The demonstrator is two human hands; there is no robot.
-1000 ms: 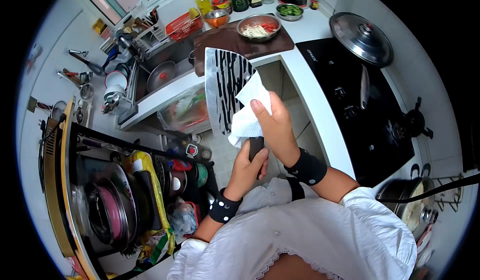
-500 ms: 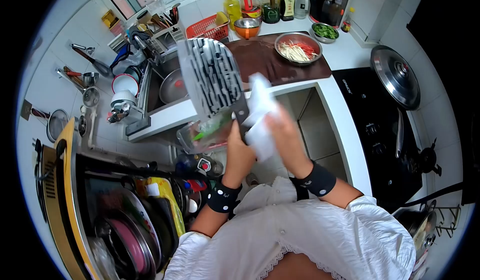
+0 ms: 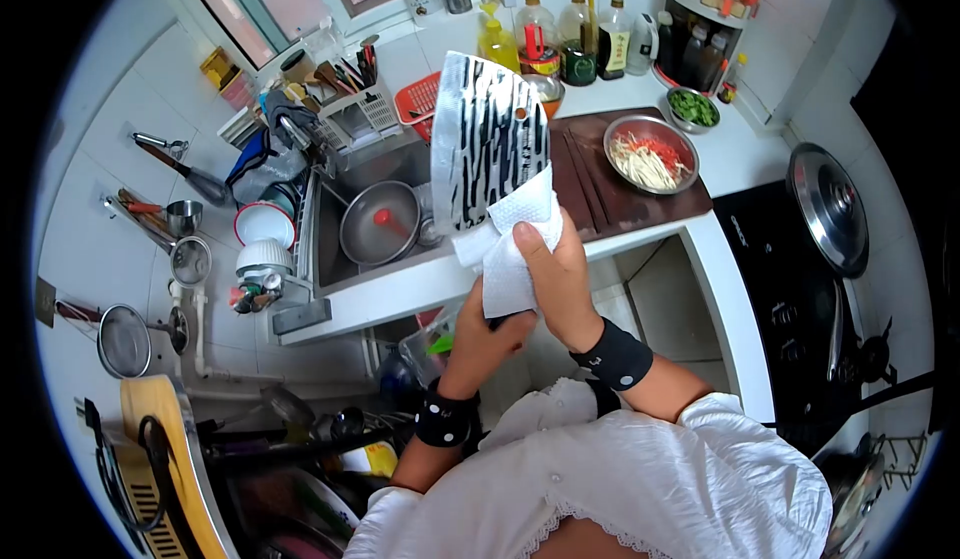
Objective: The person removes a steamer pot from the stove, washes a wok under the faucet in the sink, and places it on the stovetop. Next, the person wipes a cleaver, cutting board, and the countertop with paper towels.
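Observation:
A broad cleaver with black streaks on its blade points up and away from me. My left hand is closed round its dark handle, mostly hidden behind the paper. In my right hand is a folded white paper towel, pinched with the thumb on top and lying against the lower blade near the handle. Beyond the blade is the brown cutting board, with chopsticks and a steel bowl of white and red strips on it.
The sink holds a pan. Dishes stand in a rack at its left. Bottles line the back counter, beside a bowl of greens. At the right are a black stove and a steel lid.
The view has shifted toward the sink and the left. The paper towel, off the blade and blurred half a second ago, lies against the blade again. The cleaver stays in my left hand.

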